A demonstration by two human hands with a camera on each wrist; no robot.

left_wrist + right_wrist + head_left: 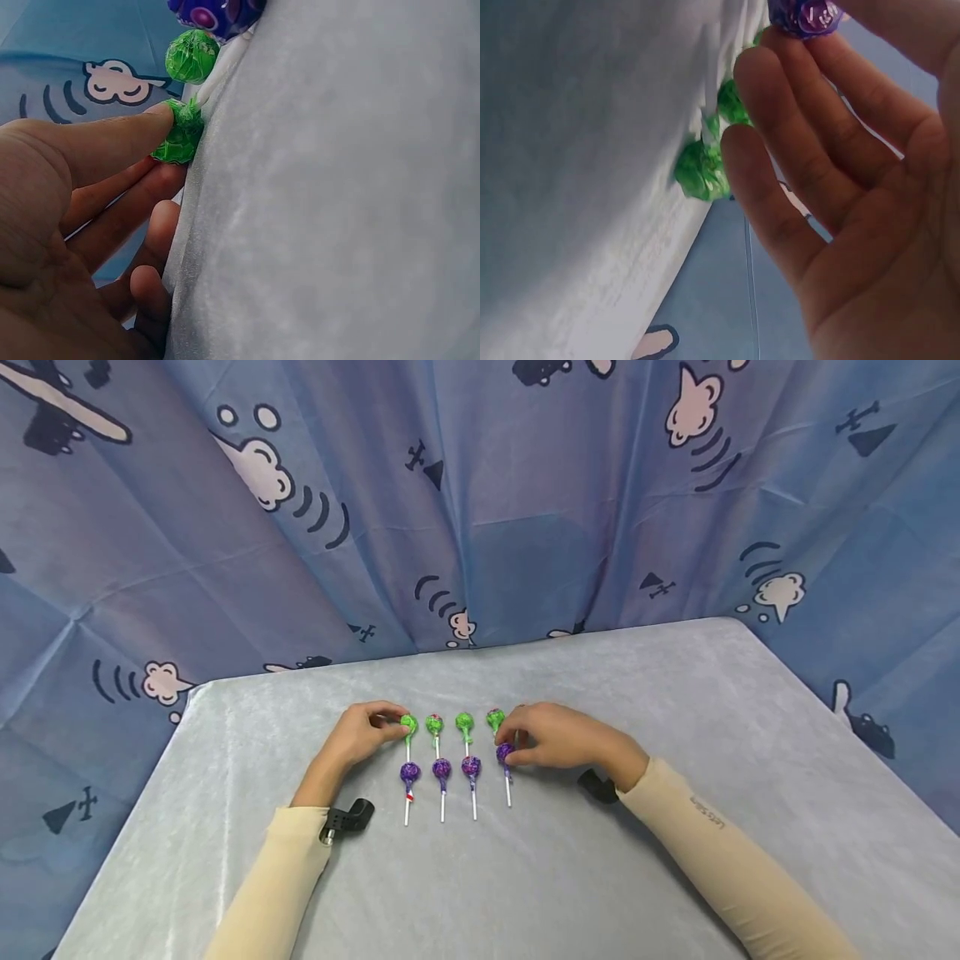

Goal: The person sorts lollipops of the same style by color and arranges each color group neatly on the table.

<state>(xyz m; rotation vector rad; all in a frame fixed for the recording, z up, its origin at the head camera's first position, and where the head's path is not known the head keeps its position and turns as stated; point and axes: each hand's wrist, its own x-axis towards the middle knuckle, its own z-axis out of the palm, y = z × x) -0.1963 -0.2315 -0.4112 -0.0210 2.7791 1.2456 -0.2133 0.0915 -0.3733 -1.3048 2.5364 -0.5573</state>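
Note:
Green-wrapped and purple-wrapped lollipops lie in two rows on the table, the green row farther back. My left hand (358,737) pinches the leftmost green lollipop (408,724) by its head; in the left wrist view, thumb and fingers meet around that green lollipop (180,136). At the other end, my right hand (570,737) holds the rightmost purple lollipop (506,752) between thumb and fingers, its stick pointing toward me. The right wrist view shows only part of that purple head (807,16). Just behind it, the rightmost green lollipop (495,718) is partly covered by the right hand.
Between the hands lie more green lollipops, including one (464,722) near the middle, and purple ones such as this purple lollipop (442,769). A pale cloth covers the table (600,877). A blue patterned curtain (525,560) hangs behind its far edge.

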